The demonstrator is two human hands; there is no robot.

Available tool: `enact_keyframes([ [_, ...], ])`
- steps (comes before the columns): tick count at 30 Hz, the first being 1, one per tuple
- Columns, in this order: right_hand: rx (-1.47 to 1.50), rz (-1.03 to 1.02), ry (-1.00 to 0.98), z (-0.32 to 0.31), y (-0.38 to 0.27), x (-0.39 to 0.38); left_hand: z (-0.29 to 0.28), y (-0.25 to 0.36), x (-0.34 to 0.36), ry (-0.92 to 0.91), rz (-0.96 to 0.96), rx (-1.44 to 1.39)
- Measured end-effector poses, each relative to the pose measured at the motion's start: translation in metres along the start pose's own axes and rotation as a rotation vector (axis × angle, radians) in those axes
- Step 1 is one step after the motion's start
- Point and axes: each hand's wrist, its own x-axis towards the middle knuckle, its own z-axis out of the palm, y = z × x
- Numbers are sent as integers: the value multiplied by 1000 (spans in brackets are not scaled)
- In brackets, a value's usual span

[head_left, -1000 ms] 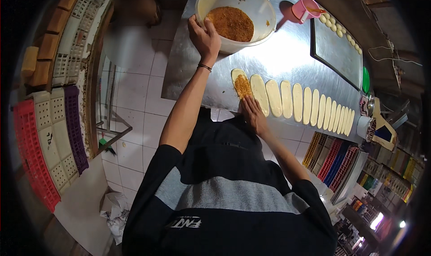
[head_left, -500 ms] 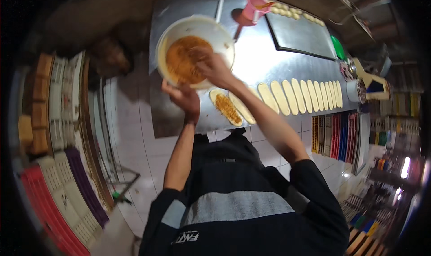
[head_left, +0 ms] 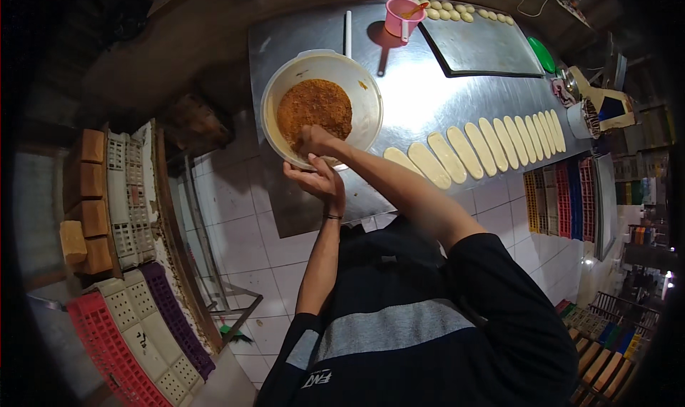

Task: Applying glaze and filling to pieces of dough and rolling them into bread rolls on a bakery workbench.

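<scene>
A white round bowl [head_left: 370, 111] stands on the metal table near its left end, holding an orange-brown crumbly filling [head_left: 317, 103]. My left hand [head_left: 317, 181] cups the bowl's near side below the rim, fingers pointing left. Inside the bowl, at the near edge of the filling, my right hand [head_left: 317, 141] is closed with its fingers curled into the crumbs; the fingertips are hidden. To the right of the bowl, flat oblong dough pieces [head_left: 447, 157] lie in a row along the table's near edge. My right forearm covers the left end of that row.
A pink jug [head_left: 404, 20] with an orange-handled utensil stands at the back beside a dark-edged tray [head_left: 485, 48]. Several dough balls [head_left: 446, 11] lie behind the tray. A white stick [head_left: 348, 34] lies behind the bowl. Stacked crates [head_left: 118, 350] stand at left.
My right hand has moved down through the filling to the bowl's near side. The view has shifted, and the filling-topped dough piece seen earlier is now hidden behind my arm.
</scene>
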Motion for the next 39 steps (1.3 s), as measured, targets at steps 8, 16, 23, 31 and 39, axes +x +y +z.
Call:
enact_keyframes([
  [8,798,-155,343,-96,-40,-21,15,-13,74,-24,-12,152],
  [16,1316,-5,215,-187,45,-161,46,-21,92,-1,-51,58],
  [23,1311,517,163,-72,200,-239,46,-17,98,34,20,66],
  [31,-26,-125,198,-61,192,-219,51,-22,93,58,-21,-62],
  [39,-503,-172,84,-20,221,-314,52,-42,92,30,-51,28],
])
